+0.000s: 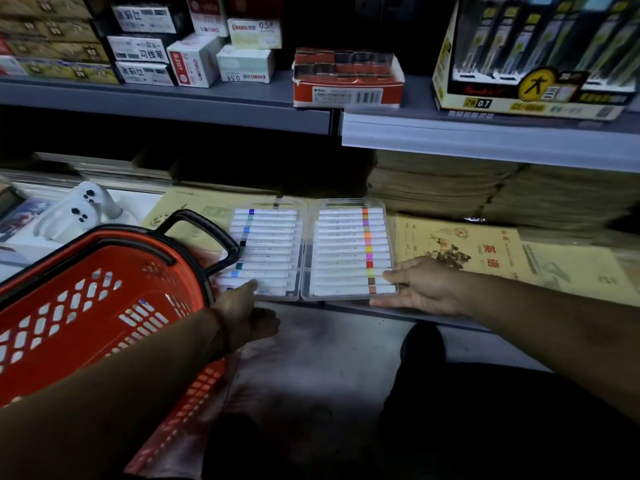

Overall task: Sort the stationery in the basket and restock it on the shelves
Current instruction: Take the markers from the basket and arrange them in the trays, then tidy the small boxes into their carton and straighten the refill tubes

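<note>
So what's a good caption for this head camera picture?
Left hand and right hand hold an open clear plastic marker case beside a red plastic basket.

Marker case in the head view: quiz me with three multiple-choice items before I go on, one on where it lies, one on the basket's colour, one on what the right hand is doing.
1. Where does the case lie?
A. on the top shelf
B. on notebooks on the lower shelf
C. on the floor

2. What colour is the basket?
A. blue
B. green
C. red

3. What is the right hand doing?
A. hanging idle
B. gripping the case's near right corner
C. holding a pen

Answers:
1 B: the case lies flat on the yellowish notebooks, below the upper shelf.
2 C: its mesh walls are red, and its handle is black.
3 B: the thumb lies on the corner and the fingers run along the near edge.
</note>
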Motion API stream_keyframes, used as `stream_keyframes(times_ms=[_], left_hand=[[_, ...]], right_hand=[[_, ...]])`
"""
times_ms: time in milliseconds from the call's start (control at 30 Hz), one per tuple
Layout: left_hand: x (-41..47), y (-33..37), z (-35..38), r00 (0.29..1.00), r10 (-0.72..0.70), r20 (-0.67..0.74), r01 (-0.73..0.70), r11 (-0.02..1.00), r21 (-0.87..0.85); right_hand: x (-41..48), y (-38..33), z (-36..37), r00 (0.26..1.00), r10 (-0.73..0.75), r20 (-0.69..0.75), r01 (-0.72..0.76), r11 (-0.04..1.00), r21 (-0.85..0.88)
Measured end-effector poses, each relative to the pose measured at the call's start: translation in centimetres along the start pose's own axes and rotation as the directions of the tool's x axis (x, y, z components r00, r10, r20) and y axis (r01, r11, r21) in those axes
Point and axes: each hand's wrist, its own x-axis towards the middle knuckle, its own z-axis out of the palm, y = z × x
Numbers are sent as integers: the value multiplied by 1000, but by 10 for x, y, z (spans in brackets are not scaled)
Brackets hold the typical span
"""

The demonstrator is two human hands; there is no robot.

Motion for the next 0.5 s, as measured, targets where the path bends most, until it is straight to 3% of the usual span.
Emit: stream_keyframes(times_ms=[133, 267, 367, 500], left_hand=[[3, -10, -3, 989, 134, -65, -139, 987, -84], [13, -5, -14, 950, 283, -133, -279, 959, 45], [17, 3, -16, 930, 326, -171, -330, 944, 8], [14, 11, -10, 961, 276, -15, -270, 949, 161]], right_hand=[[0, 5, -14, 999, 29, 36, -29, 1000, -2], [-3, 6, -36, 999, 44, 11, -44, 998, -53], [-7, 10, -53, 999, 35, -5, -35, 990, -137], [-10, 15, -61, 1000, 0, -26, -4, 986, -167]])
